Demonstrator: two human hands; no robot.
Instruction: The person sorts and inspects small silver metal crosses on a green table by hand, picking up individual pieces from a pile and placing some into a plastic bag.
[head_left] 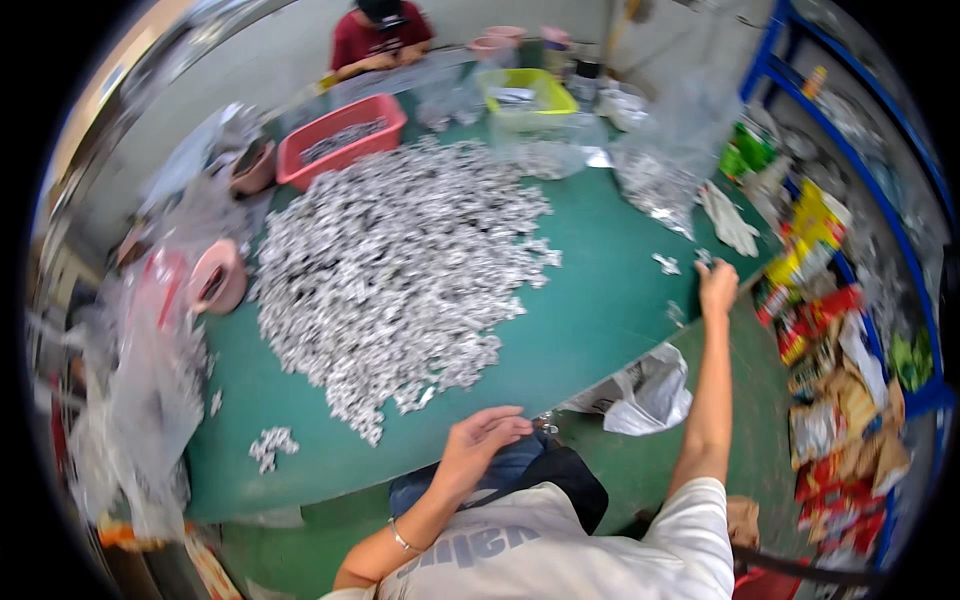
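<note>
A wide heap of small silvery metal parts (pixel 400 270) covers much of the green table (pixel 590 270). Stretched out to the table's right side, my right hand (pixel 717 288) has its fingers closed at a small silvery part (pixel 703 256). A little cluster of like parts (pixel 666 264) lies just left of it, and a white glove (pixel 729 218) lies beyond. My left hand (pixel 485 437) hovers by the near table edge, its fingers extended and close together, with no part visible in it. Small shiny pieces (pixel 548 425) show just past its fingertips.
A red basin (pixel 345 140) and a yellow-green basin (pixel 555 93) stand behind the heap. Clear plastic bags (pixel 150 400) hang at the left; another bag of parts (pixel 655 185) sits far right. Blue shelving (pixel 850 125) borders the right. A person (pixel 380 40) works across the table.
</note>
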